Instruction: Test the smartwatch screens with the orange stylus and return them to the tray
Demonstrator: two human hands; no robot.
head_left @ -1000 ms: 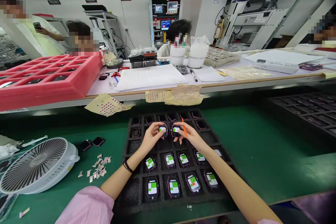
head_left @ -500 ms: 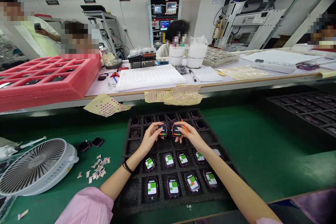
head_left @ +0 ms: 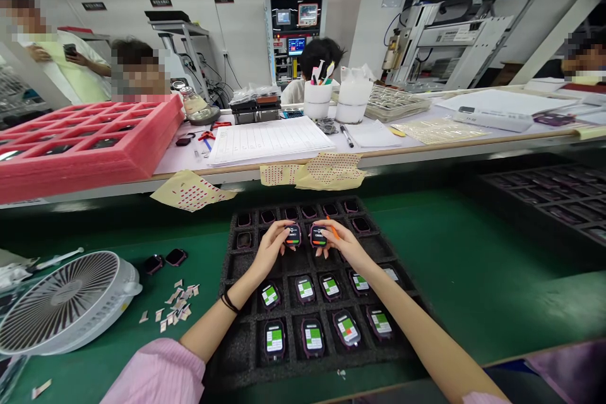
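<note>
My left hand (head_left: 274,242) is closed around a smartwatch body (head_left: 293,235) without a strap, its thumb on the lit screen. A second smartwatch body (head_left: 319,237) is gripped in my right hand (head_left: 339,240), the thumb also over its screen. An orange stick-like tool (head_left: 332,226) is tucked between the fingers of that hand. Both watches are held side by side, a small gap apart, above a black foam tray (head_left: 243,323). In the tray's two near rows lie watches with green and white screens (head_left: 312,336); those in the far rows (head_left: 308,211) are dark.
A white fan (head_left: 66,303) stands at the left beside two dark watches (head_left: 165,259) and several small pale tabs (head_left: 177,306). Beyond the tray, a raised shelf (head_left: 279,161) holds a pink foam tray (head_left: 142,145) and papers (head_left: 269,139). Another dark tray (head_left: 544,196) sits at right.
Both hands and watches stay nearly in place. The left thumb has shifted slightly up the screen, and the text on the held watches looks different.
</note>
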